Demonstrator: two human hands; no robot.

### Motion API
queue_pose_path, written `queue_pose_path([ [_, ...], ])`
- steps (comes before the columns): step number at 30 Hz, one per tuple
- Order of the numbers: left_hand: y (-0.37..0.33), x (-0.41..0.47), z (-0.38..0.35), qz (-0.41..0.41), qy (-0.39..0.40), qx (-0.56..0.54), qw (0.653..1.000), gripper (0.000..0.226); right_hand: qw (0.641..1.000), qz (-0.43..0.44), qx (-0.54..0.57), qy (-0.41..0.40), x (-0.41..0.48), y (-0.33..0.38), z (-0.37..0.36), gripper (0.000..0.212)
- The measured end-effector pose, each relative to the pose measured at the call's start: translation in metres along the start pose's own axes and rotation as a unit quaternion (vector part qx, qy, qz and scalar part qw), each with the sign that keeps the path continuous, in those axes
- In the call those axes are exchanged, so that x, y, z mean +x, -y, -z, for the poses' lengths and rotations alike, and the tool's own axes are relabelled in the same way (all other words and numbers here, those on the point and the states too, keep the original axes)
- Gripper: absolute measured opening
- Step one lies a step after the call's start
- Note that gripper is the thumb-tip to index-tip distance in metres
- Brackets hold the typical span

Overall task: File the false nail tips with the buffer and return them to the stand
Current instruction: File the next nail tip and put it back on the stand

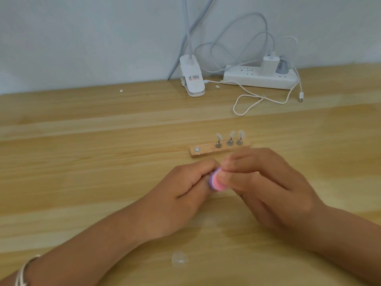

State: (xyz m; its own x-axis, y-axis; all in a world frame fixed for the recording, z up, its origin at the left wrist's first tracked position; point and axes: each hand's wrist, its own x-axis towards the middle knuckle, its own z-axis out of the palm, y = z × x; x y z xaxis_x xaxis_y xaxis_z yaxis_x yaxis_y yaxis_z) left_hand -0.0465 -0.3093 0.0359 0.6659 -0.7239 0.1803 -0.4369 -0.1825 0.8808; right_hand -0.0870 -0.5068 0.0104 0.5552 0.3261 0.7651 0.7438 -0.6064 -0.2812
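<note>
My two hands meet at the middle of the wooden table. My right hand (266,182) grips a small pink and purple buffer (216,181), thumb over its end. My left hand (185,186) has its fingers curled tight against the buffer's purple side, pinching something small that the fingers hide, probably a false nail tip. Just behind the hands lies the wooden stand (206,151). Three metal holders on it each carry a clear nail tip (232,134). One loose clear nail tip (179,259) lies on the table near me, between my forearms.
A white clip lamp (192,79) and a white power strip (259,79) with plugs sit at the back by the wall. A white cable (247,100) loops onto the table behind the stand. Small white bits (121,90) lie at the back left.
</note>
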Motion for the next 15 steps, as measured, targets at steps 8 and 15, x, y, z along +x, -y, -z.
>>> queue_pose_path([
  [8, 0.0011, -0.001, -0.0005, -0.011, 0.004, 0.048, 0.999, 0.026, 0.996, -0.069, 0.01, 0.051, 0.0048, 0.0047, 0.003, 0.032],
  [15, 0.0011, -0.0006, -0.0024, -0.008, -0.01, 0.065, 0.998, 0.022, 0.998, -0.041, -0.029, 0.032, 0.0047, 0.0026, 0.0041, 0.019],
])
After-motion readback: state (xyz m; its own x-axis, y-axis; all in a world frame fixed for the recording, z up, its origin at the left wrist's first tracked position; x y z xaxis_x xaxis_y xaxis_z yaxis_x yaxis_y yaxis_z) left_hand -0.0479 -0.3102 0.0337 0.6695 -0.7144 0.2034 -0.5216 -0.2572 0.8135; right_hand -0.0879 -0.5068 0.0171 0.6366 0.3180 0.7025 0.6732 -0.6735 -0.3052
